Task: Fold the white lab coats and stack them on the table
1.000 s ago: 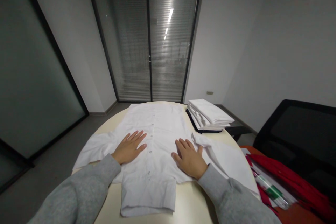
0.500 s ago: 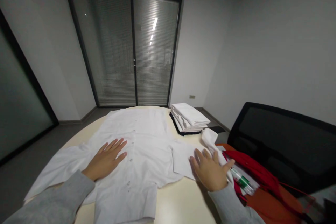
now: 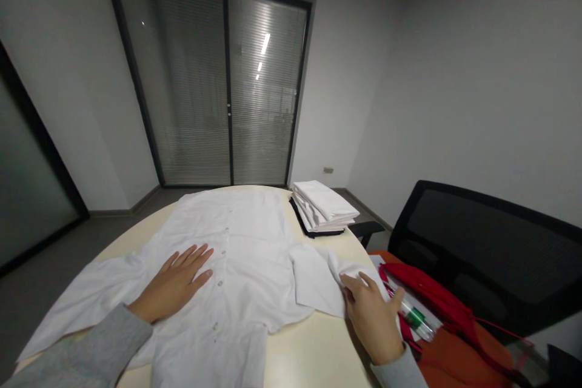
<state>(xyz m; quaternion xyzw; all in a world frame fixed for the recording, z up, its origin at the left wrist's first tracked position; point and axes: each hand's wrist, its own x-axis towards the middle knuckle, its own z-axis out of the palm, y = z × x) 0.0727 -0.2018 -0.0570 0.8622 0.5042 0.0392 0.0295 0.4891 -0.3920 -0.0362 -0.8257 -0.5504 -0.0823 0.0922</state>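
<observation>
A white button-up shirt (image 3: 245, 267) lies spread on the round table, its row of buttons facing up and its sleeves out to both sides. My left hand (image 3: 175, 282) rests flat on the left part of its front, fingers stretched. At the table's right edge, my right hand (image 3: 373, 315) touches the right sleeve (image 3: 316, 282). Its fingers are slightly bent over the cloth and the thumb stands apart. Part of the sleeve end is hidden beneath that hand.
A stack of folded white cloths (image 3: 322, 206) sits on a dark item at the table's (image 3: 313, 345) back right. Beside the table, an orange-seated chair (image 3: 464, 351) with a black mesh back holds a red bag (image 3: 436, 294) and a clear bottle (image 3: 416, 318).
The right sleeve's end, bunched up before, now lies lower and flatter along the table edge. My right hand has shifted slightly down and its fingers have bent. The left hand stays on the shirt.
</observation>
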